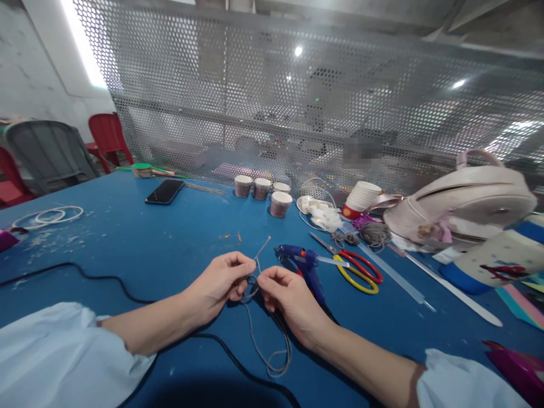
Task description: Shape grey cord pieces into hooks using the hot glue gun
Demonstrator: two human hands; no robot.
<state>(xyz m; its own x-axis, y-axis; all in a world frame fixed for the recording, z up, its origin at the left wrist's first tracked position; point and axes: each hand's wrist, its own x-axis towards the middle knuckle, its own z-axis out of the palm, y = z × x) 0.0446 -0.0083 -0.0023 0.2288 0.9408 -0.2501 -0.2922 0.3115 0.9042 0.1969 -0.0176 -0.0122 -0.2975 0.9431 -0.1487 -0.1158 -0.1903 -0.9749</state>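
The only view comes from a camera on the wearer's head, looking forward and down over a blue tabletop (170, 243). It sits near the work: the left hand (225, 277) and right hand (283, 297) show below mid-frame, while the left sleeve (63, 354) and right sleeve (467, 379) are cut by the frame's borders. Ahead, it faces a perforated metal screen (191, 73) across much of the upper half, its top sloping down rightward. The wide span reaches from a red plastic chair (108, 133) at left to a pale backpack (476, 190) at right.
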